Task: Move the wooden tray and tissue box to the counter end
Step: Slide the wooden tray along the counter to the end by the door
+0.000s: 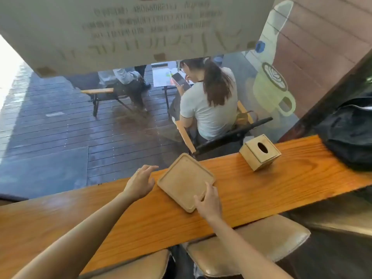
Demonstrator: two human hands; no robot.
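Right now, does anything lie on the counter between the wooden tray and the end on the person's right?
Yes. The tissue box stands on the counter to the right of the wooden tray, and beyond it a dark bag covers the far right end. The right hand is already on the tray's near corner.

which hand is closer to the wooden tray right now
Right. The right hand has its fingers on the wooden tray's near corner; the left hand hovers open just beside its left edge.
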